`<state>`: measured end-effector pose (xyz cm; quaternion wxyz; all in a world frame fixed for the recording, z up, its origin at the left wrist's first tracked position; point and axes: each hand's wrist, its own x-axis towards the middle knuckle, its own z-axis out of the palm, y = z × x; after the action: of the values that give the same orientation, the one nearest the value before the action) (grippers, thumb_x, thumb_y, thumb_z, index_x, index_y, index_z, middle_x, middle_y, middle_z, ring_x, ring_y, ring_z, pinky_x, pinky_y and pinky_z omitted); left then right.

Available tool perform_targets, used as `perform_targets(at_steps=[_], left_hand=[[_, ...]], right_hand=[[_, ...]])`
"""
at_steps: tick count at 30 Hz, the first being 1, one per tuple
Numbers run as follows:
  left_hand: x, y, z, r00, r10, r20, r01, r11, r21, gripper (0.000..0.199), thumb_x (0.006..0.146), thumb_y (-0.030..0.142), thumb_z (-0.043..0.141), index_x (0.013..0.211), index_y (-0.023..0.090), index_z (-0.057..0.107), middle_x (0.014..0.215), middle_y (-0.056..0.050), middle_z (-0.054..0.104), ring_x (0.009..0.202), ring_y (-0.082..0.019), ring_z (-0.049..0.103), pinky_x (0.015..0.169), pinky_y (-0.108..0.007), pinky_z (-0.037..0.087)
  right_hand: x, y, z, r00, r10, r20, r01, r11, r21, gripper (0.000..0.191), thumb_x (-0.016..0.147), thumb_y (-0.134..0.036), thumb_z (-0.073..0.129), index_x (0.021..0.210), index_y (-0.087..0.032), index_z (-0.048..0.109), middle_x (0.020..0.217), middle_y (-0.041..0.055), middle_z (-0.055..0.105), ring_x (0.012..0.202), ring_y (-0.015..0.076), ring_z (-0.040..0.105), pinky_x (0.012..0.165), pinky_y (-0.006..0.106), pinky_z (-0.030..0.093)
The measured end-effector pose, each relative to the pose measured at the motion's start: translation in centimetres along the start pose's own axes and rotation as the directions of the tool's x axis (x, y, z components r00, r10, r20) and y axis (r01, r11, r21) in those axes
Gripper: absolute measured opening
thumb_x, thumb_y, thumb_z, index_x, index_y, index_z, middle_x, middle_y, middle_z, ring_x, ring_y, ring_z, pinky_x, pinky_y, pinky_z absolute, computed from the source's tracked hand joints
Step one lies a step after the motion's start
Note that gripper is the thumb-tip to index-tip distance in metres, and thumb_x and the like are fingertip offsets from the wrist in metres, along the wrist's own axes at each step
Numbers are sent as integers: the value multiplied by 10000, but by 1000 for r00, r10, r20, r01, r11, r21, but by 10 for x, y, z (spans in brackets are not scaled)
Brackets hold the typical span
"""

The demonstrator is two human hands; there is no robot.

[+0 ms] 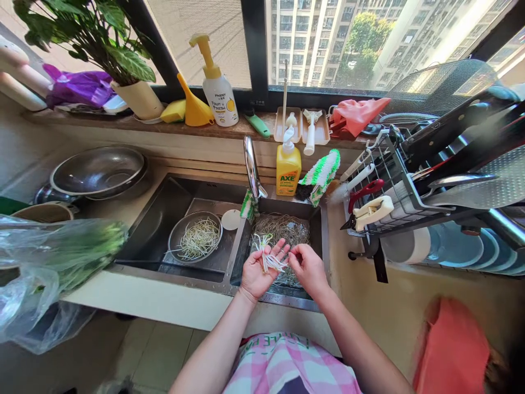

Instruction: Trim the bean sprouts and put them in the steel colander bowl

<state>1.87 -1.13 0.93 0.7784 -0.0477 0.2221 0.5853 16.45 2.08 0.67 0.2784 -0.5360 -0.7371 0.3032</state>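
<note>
Over the right sink basin (324, 235), my left hand (256, 273) is palm up, cradling a small bunch of bean sprouts (273, 262) under its thumb. Close beside its fingertips, my right hand (309, 268) is closed in a pinch; whatever it pinches is too small to make out. Below both hands, more thin sprouts or roots (283, 227) float in water in the basin. A round metal bowl (172, 241) in the left basin holds a heap of bean sprouts (200, 239).
A chrome faucet (252, 167) rises behind the divider, near a yellow AXE bottle (288, 169). A white disc (231, 220) lies beside the bowl. Bagged greens (86, 251) stand at left, pans (98, 171) behind them. A rack (404, 164) with knives and utensils crowds the right.
</note>
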Motion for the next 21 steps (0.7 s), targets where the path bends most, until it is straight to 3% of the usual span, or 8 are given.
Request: perform_targets(at_steps=[5,9,12,16,21], left_hand=[[0,4,-2,1000,-5,-18,5,999,-39,121,751,225,436,712,159,529,1266,-102,476,1225,-289,360,972,-515,262],[2,1,-4,998,-40,-41,40,999,-10,115,757,230,436,714,159,517,1278,-111,465,1192,-280,406,941,-476,319],[2,-2,-5,997,-60,-42,61,998,17,115,761,238,441,701,159,501,1290,-116,453,1142,-270,460,903,-432,366],[4,-2,-6,996,-85,-14,84,996,-9,138,771,243,435,716,152,523,1274,-126,466,1159,-296,442,920,-475,344],[8,-3,-9,997,-48,-66,45,998,-47,162,809,233,424,783,154,563,1259,-100,487,1191,-273,412,945,-490,336]], right_hand=[[-1,20,-1,995,88,-47,-88,996,2,119,783,-244,458,695,-187,515,623,-15,511,530,109,444,500,211,332],[-4,13,4,1000,0,5,-1,995,102,108,795,-279,493,814,-189,549,754,11,547,560,105,463,537,215,375],[-5,6,9,998,-45,44,42,996,73,98,792,-253,495,823,-199,570,807,16,544,582,103,472,550,211,379],[-5,10,11,999,15,-40,-14,1000,14,127,816,-232,435,773,-187,546,764,19,538,650,124,496,577,220,376],[-10,9,2,998,62,-5,-59,964,258,129,828,-211,402,852,-182,525,697,-3,551,594,115,513,560,218,399]])
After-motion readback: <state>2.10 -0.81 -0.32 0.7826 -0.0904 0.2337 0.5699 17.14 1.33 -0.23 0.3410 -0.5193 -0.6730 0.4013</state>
